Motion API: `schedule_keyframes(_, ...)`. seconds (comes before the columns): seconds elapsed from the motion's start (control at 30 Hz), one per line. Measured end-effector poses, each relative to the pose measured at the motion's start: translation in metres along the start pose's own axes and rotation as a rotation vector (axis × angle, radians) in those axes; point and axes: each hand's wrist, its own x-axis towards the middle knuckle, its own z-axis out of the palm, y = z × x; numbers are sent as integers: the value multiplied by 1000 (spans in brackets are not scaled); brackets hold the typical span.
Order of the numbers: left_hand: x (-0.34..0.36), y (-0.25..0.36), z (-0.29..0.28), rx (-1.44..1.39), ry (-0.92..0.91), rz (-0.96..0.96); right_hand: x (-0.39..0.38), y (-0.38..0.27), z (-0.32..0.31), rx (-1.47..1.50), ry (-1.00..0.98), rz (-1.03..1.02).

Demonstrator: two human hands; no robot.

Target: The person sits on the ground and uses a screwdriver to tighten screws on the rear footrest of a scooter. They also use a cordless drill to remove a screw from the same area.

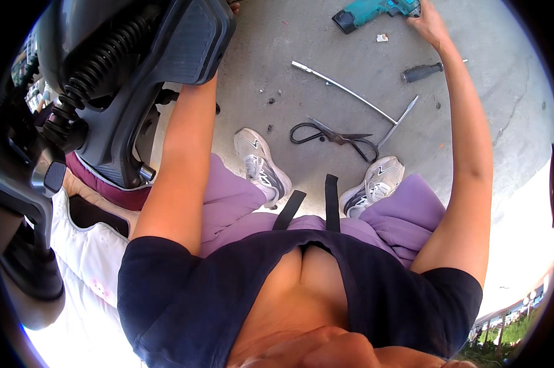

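Observation:
At the upper right, my right hand (pixel 429 26) grips a teal and black cordless drill (pixel 375 10) near its right end, at the picture's top edge. My left forearm passes behind the dark grey panel of a motor scooter (pixel 194 43). Only a sliver of that hand (pixel 234 7) shows past the panel, so its fingers and anything in them are hidden. Below the drill, a dark-handled screwdriver (pixel 422 73) lies on the concrete. A metal T-handle wrench (pixel 344 91) rests left of it, and black-handled scissors (pixel 335 136) lie in front of my shoes.
The scooter's coil-spring shock absorber (pixel 105 55) stands at the left, with a white padded cover (pixel 87 245) below it. Small dark bits (pixel 271 100) and a small white scrap (pixel 382 38) dot the concrete floor (pixel 504 80). My shoes (pixel 261 162) are planted near the scissors.

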Motion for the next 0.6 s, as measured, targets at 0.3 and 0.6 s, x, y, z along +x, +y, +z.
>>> schedule_keyframes(0.3, -12, 9, -15, 84, -11, -57, -70, -179, 59, -95, -117, -691)
schedule_keyframes(0.6, 7, 19, -25, 15, -175, -232, -220, -232, 233, -21, -654, -1053)
